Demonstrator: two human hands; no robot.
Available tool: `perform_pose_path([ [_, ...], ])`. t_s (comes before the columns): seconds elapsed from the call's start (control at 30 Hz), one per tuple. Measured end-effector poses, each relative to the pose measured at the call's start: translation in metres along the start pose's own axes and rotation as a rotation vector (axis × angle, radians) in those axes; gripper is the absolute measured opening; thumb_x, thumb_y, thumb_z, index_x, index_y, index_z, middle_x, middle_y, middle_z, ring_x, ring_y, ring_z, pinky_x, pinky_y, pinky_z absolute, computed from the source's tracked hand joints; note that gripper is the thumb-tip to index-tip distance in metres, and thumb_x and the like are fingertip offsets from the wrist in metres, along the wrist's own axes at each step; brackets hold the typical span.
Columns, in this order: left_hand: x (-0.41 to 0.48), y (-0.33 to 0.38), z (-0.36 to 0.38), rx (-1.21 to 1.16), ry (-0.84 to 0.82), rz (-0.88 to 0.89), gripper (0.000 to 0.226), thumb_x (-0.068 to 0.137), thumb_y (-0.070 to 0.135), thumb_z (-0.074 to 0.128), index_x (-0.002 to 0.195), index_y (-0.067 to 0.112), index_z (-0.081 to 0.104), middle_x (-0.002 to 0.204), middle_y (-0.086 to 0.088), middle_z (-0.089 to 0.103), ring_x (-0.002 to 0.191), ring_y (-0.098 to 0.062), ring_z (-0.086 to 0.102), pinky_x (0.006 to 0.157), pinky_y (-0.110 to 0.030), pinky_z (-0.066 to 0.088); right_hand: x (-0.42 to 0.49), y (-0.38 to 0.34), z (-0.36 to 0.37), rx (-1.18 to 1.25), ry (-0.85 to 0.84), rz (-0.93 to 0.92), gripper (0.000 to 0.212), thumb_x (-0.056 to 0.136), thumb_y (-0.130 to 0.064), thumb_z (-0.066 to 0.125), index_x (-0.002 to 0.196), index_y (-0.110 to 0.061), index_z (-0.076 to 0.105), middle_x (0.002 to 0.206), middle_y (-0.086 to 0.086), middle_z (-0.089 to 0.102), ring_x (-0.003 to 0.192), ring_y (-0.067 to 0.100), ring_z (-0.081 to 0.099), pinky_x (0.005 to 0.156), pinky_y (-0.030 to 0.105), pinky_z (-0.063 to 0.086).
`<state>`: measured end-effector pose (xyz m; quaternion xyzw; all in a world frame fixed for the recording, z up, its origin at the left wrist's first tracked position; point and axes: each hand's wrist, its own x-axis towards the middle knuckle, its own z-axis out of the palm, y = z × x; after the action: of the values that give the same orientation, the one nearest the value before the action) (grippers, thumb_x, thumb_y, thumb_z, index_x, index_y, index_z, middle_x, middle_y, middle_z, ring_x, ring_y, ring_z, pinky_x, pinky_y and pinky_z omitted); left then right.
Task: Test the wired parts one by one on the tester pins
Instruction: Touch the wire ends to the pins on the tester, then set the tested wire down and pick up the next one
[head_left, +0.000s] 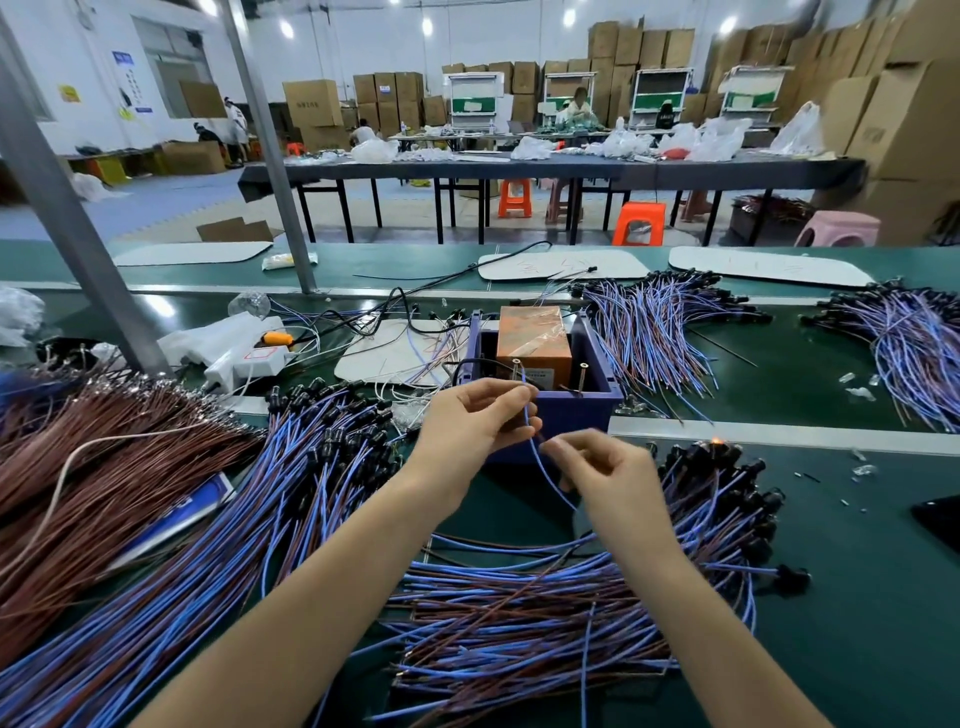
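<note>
Now your left hand pinches a blue wired part just before the tester pins in the blue box; your right hand fingers pinch it lower; next, probably, steady contact with the pins.

A white wall closes the hall at twelve o'clock, with a window at ten o'clock and round ceiling lights glaring overhead. Cardboard boxes are stacked high from one to three o'clock, with more along the wall behind white-and-green racks, where a person sits. A long dark table runs across at twelve, strewn with plastic bags. Orange stools stand by it and a pink stool at two. The floor is pale there, grey-blue toward ten. Two slanted metal posts rise at ten and eleven from the green bench.
</note>
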<state>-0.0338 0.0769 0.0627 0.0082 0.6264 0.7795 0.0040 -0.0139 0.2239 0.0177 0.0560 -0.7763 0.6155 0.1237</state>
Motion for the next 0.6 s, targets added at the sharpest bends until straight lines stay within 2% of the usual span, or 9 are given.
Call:
perform_pose_path([
  [0.07, -0.013, 0.012, -0.011, 0.03, 0.006, 0.096, 0.011, 0.089, 0.007, 0.06, 0.088, 0.012, 0.07, 0.077, -0.001, 0.074, 0.073, -0.011, 0.07, 0.061, -0.017, 0.054, -0.015, 0.0, 0.006, -0.143, -0.084, -0.111, 0.01, 0.089, -0.029, 0.065, 0.084, -0.031, 0.073, 0.077, -0.012, 0.065, 0.072, 0.0, 0.058, 0.065, 0.011, 0.043],
  [0.13, -0.019, 0.024, -0.03, 0.073, 0.083, 0.184, 0.014, 0.09, 0.006, 0.059, 0.09, 0.014, 0.07, 0.079, 0.003, 0.073, 0.073, -0.008, 0.069, 0.061, -0.018, 0.054, -0.023, 0.008, 0.008, -0.367, -0.161, -0.187, 0.016, 0.091, -0.031, 0.062, 0.099, -0.028, 0.075, 0.093, -0.012, 0.063, 0.09, 0.005, 0.055, 0.08, 0.019, 0.045],
  [0.2, -0.016, 0.033, -0.051, 0.112, 0.166, 0.224, 0.017, 0.091, 0.006, 0.056, 0.093, 0.018, 0.069, 0.081, 0.004, 0.073, 0.073, -0.007, 0.067, 0.062, -0.019, 0.055, -0.028, 0.018, 0.007, -0.641, -0.287, -0.268, 0.024, 0.096, -0.033, 0.054, 0.112, -0.029, 0.071, 0.101, -0.009, 0.064, 0.098, 0.013, 0.052, 0.088, 0.028, 0.044],
  [0.27, -0.008, 0.034, -0.073, 0.254, 0.226, 0.243, 0.02, 0.094, 0.005, 0.054, 0.097, 0.02, 0.067, 0.085, 0.001, 0.071, 0.073, -0.01, 0.065, 0.062, -0.019, 0.056, -0.032, 0.027, 0.011, -0.788, -0.437, -0.302, 0.029, 0.099, -0.036, 0.047, 0.121, -0.031, 0.066, 0.109, -0.008, 0.063, 0.104, 0.015, 0.05, 0.092, 0.03, 0.041],
  [0.4, 0.008, 0.006, -0.104, 1.1, 0.123, 0.198, 0.018, 0.091, 0.012, 0.062, 0.107, 0.016, 0.068, 0.099, -0.004, 0.071, 0.077, -0.008, 0.062, 0.071, -0.011, 0.049, -0.038, 0.036, 0.019, -0.813, -0.569, -0.302, 0.031, 0.101, -0.037, 0.043, 0.125, -0.032, 0.062, 0.116, -0.008, 0.06, 0.109, 0.015, 0.048, 0.092, 0.029, 0.038],
  [0.43, 0.009, -0.006, -0.108, 1.272, 0.061, 0.17, 0.022, 0.091, 0.017, 0.062, 0.113, 0.014, 0.067, 0.105, -0.005, 0.07, 0.083, -0.011, 0.062, 0.078, -0.014, 0.048, -0.039, 0.037, 0.021, -0.809, -0.573, -0.308, 0.031, 0.101, -0.037, 0.043, 0.125, -0.032, 0.062, 0.116, -0.008, 0.059, 0.109, 0.015, 0.047, 0.093, 0.029, 0.038],
  [0.5, 0.011, -0.03, -0.111, 1.617, -0.033, 0.106, 0.033, 0.092, 0.029, 0.059, 0.123, 0.017, 0.061, 0.12, -0.005, 0.062, 0.106, -0.02, 0.057, 0.094, -0.03, 0.045, -0.04, 0.039, 0.023, -0.801, -0.558, -0.32, 0.031, 0.101, -0.036, 0.043, 0.124, -0.031, 0.062, 0.115, -0.008, 0.059, 0.108, 0.014, 0.047, 0.093, 0.028, 0.038],
  [0.57, 0.014, -0.046, -0.108, 1.942, -0.035, 0.08, 0.036, 0.094, 0.035, 0.054, 0.125, 0.019, 0.055, 0.126, -0.005, 0.05, 0.114, -0.025, 0.05, 0.094, -0.037, 0.04, -0.04, 0.043, 0.022, -0.794, -0.54, -0.332, 0.031, 0.101, -0.036, 0.043, 0.124, -0.031, 0.062, 0.115, -0.008, 0.058, 0.107, 0.013, 0.046, 0.092, 0.027, 0.038],
  [0.6, 0.016, -0.051, -0.104, 2.025, -0.008, 0.077, 0.033, 0.094, 0.034, 0.053, 0.123, 0.017, 0.055, 0.126, -0.006, 0.047, 0.113, -0.026, 0.049, 0.093, -0.037, 0.038, -0.04, 0.045, 0.022, -0.785, -0.537, -0.334, 0.03, 0.101, -0.036, 0.042, 0.124, -0.031, 0.062, 0.114, -0.009, 0.058, 0.107, 0.013, 0.046, 0.091, 0.026, 0.037],
])
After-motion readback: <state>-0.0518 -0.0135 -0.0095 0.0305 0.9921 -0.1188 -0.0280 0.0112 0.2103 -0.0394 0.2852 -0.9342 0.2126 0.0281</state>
